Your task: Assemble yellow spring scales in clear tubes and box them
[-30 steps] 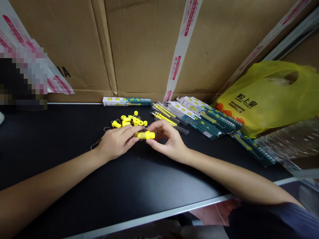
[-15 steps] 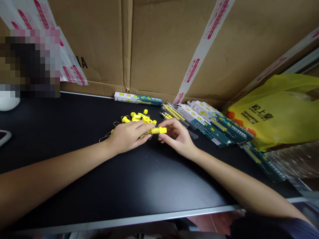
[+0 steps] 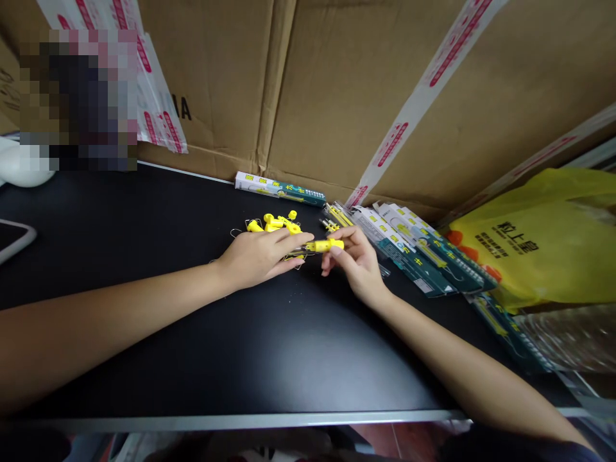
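My left hand point(image 3: 257, 256) is closed around a slim clear tube point(image 3: 304, 249), most of it hidden by the fingers. At the tube's right end is a yellow plastic end piece point(image 3: 327, 245), pinched between the thumb and fingers of my right hand point(image 3: 353, 260). Both hands hold the parts in line, just above the black table. Behind my left hand lies a small heap of yellow plastic parts point(image 3: 273, 222) with wire hooks among them. Just past my right hand are several clear tubes with yellow strips point(image 3: 339, 213).
Printed spring scale boxes point(image 3: 409, 247) are stacked at the right, and one box point(image 3: 279, 188) lies at the back against large cardboard point(image 3: 337, 96). A yellow plastic bag point(image 3: 539, 237) stands at the far right. A white-edged device point(image 3: 17, 239) lies at the left edge.
The yellow end piece has shifted right in my right hand, and more of the thin part between it and my left hand shows. The whole view has turned slightly.
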`<state>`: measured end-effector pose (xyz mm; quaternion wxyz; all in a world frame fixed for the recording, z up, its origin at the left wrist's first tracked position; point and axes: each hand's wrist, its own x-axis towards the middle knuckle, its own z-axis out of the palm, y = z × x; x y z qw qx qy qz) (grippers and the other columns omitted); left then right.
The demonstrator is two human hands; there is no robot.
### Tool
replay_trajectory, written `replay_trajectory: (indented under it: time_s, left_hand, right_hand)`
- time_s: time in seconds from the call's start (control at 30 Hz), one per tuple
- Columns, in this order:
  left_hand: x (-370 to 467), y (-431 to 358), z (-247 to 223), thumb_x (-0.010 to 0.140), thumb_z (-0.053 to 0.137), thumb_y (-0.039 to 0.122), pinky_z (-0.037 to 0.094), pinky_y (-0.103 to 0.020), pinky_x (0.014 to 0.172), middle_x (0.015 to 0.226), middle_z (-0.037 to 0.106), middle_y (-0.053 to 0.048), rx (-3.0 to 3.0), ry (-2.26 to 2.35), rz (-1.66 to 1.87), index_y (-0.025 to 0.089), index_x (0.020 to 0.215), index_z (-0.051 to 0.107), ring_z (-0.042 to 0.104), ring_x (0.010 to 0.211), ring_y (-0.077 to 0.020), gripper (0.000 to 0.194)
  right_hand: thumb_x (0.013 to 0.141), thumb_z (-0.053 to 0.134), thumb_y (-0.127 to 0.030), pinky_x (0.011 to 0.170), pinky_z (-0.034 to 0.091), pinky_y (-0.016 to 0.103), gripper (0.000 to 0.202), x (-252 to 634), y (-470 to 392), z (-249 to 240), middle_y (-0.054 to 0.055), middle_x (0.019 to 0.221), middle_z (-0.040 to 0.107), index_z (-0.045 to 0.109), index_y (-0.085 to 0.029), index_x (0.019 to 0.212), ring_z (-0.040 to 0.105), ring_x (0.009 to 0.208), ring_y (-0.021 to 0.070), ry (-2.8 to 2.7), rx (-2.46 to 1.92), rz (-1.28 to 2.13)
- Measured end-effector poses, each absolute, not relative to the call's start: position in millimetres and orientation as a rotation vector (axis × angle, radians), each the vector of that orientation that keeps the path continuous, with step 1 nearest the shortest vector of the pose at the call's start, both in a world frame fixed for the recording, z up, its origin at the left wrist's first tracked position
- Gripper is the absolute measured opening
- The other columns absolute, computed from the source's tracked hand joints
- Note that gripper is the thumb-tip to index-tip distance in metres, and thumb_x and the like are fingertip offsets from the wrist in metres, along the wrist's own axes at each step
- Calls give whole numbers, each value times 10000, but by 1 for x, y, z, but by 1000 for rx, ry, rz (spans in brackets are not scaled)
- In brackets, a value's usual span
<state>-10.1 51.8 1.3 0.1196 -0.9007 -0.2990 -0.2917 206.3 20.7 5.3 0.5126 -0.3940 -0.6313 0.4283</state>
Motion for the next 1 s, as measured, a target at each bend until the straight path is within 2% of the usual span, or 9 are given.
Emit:
replay_trajectory:
  time_s: [0.2,0.3,0.37,0.43,0.57,0.67,0.8,0.9,1.0]
  left_hand:
    - [-14,53,5,905,508,395,516,-247,759,1128,687,-38,-2825,-880,-1019,216,1316,491,670,956,-180,449]
    - [-17,55,7,911,487,368,485,-289,944,1254,616,-57,-2992,-694,-1120,216,1334,455,591,1139,-188,451]
    - [-18,55,7,910,493,362,462,-313,997,1322,554,-87,-3049,-539,-1147,212,1329,454,523,1229,-203,447]
    - [-19,55,8,903,505,369,490,-316,962,1329,527,-117,-3052,-438,-1137,203,1303,482,524,1223,-220,434]
    - [-19,53,6,910,467,403,554,-275,762,1267,556,-137,-2975,-290,-1049,193,1249,536,656,939,-183,405]
    - [-18,52,3,917,438,397,543,-274,759,1236,600,-138,-2883,-132,-1043,171,1174,591,660,935,-188,375]
    - [-16,51,1,909,445,398,500,-275,617,1223,644,-81,-2808,15,-1001,177,839,662,628,691,-138,318]
    - [-16,49,4,893,470,405,426,-270,518,1026,716,-36,-2760,65,-954,183,622,591,548,569,-115,371]
    - [-16,45,9,880,474,423,374,-274,464,823,710,-14,-2721,100,-888,191,593,576,488,515,-120,383]
  right_hand:
    - [831,610,-363,455,522,221,220,214,30,5,-81,638,544,470,-231,938,577,515,91,-1317,-980,1095]
    - [818,606,-367,437,514,215,208,215,33,7,-85,631,522,479,-230,910,560,497,84,-1224,-974,1085]
    - [806,612,-371,424,506,212,211,215,34,9,-87,628,500,488,-226,894,543,483,79,-1173,-963,1088]
    - [795,621,-379,415,499,210,221,215,35,10,-90,618,471,492,-225,888,529,474,76,-1141,-954,1107]
    - [794,627,-394,399,486,205,239,211,31,12,-83,622,487,496,-224,899,525,479,80,-1127,-940,1167]
    - [795,640,-393,404,490,203,249,208,27,13,-82,618,498,511,-218,916,526,485,80,-1136,-929,1221]
    - [802,650,-385,410,489,197,244,205,23,15,-74,622,523,539,-209,930,531,488,79,-1144,-906,1277]
    - [816,646,-381,415,493,201,222,205,21,17,-60,629,534,569,-198,916,537,498,83,-1135,-872,1273]
    - [830,630,-407,415,497,210,227,204,19,18,-53,628,520,596,-199,913,547,511,93,-1123,-833,1256]
